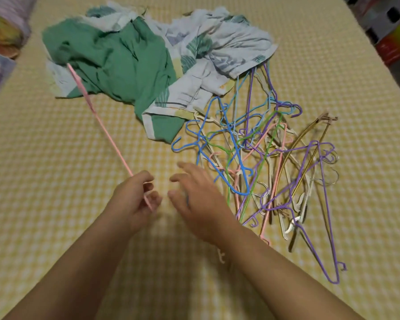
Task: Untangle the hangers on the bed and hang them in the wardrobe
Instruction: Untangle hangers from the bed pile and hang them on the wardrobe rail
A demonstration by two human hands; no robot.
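The hangers [259, 162] lie in 1 tangled pile on the bed [56, 169], right of centre, just right of the right hand. Blue, purple, green, pink, cream and gold wire frames cross one another; hooks point in several directions. The far end of the pile runs under the edge of the cloth [148, 63]. 1 purple hanger [321, 213] sits at the near right edge of the pile, its narrow end toward the person.

1 pink hanger [106, 132] is apart from the pile. It shows edge-on as a thin line running from the left hand up and left across the bed, and its far end overlaps the green part of the cloth (whether it touches the cloth cannot be told).

The left hand [134, 199] grips the near end of the pink hanger, its fingers [148, 183] curled round the wire. The right hand [194, 195] hovers just beside the left one, palm down, fingers spread and loosely bent, holding nothing; it is blurred. Both forearms enter from the bottom edge.

The cloth is a crumpled heap, green and pale patterned, at the far centre of the bed. The bed cover is a yellow and white check. Blurred coloured objects [393, 38] stand at the top corners.
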